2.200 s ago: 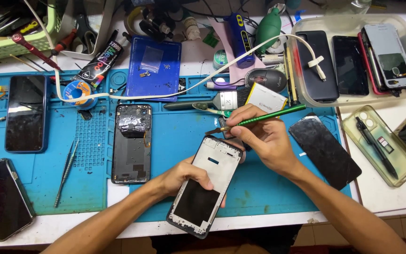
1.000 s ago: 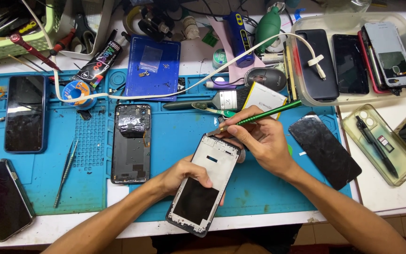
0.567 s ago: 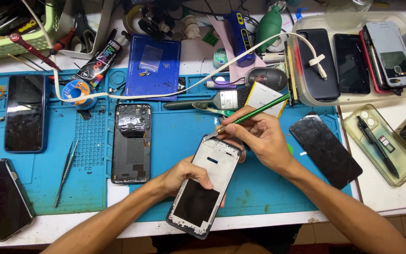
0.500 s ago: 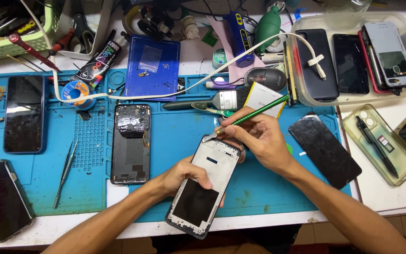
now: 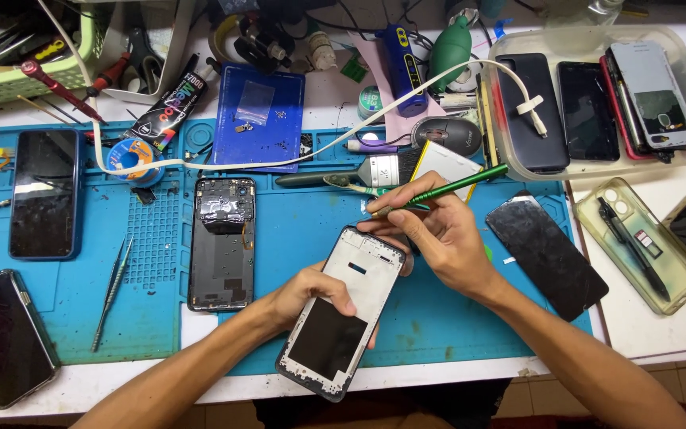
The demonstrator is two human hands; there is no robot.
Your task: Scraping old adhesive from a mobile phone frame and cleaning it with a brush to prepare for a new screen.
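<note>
Left hand: your left hand [image 5: 311, 292] is curled round the phone frame [image 5: 343, 310], thumb laid over its face, fingers tucked under its left edge.
Right hand: your right hand [image 5: 430, 238] has its fingers pinched together on the green screwdriver [image 5: 438, 192], pen-fashion.
Frame position: it lies directly under your left thumb and just below-left of your right knuckles, on the blue mat [image 5: 430, 318].
Long axis: it runs from the bottom corner near you up and to the right, its top end touching your right fingertips.
Tool line: the shaft slants down-left, its tip just above the frame's top edge.
Nearer hand: your right hand is nearer that top edge.
</note>
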